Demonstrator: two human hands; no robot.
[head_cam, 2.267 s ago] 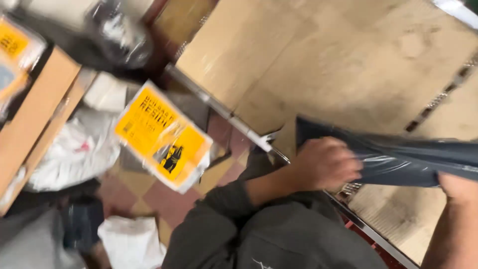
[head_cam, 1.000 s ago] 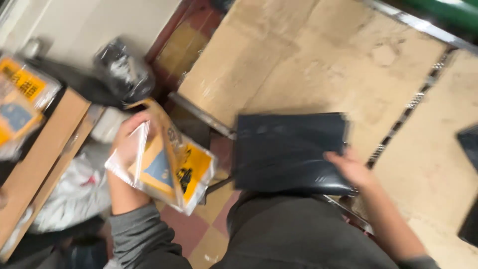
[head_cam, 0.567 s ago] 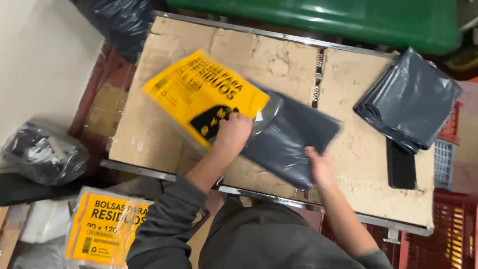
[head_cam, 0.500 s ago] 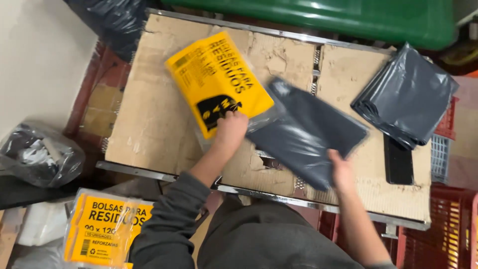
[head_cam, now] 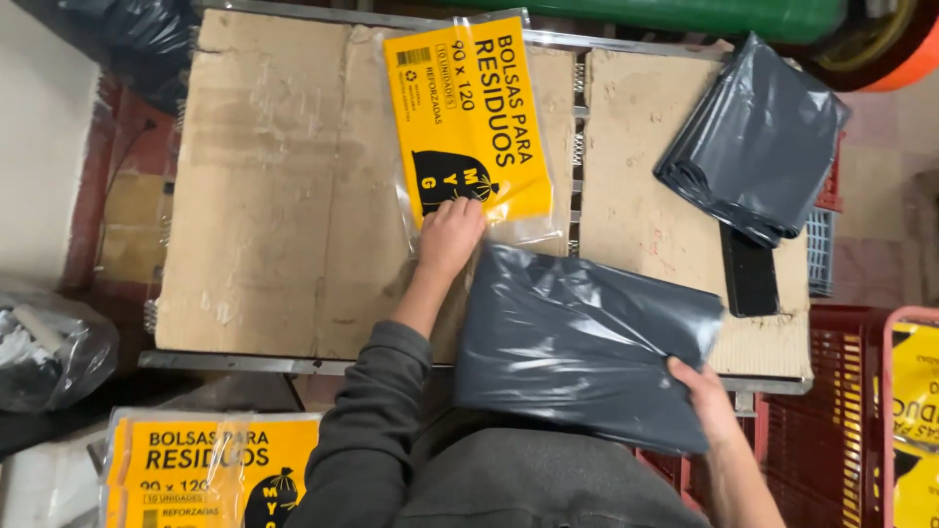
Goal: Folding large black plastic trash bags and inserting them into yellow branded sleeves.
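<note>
A clear plastic sleeve with a yellow printed card (head_cam: 469, 117) lies flat on the cardboard-covered table (head_cam: 284, 205). My left hand (head_cam: 450, 233) grips its near edge. My right hand (head_cam: 706, 396) grips the lower right corner of a folded stack of dark grey plastic bags (head_cam: 577, 337), which rests partly on the table's front edge and partly over my lap, just below the sleeve.
Another folded stack of dark grey bags (head_cam: 755, 137) lies at the table's far right, with a black phone (head_cam: 749, 272) beside it. A pile of yellow packages (head_cam: 210, 469) sits at lower left. Red crates (head_cam: 831, 411) stand at the right, a bagged bundle (head_cam: 44, 352) on the left.
My left hand picked a yellow sleeve from the left and laid it flat on the table. My right hand brought the grey bag stack below it.
</note>
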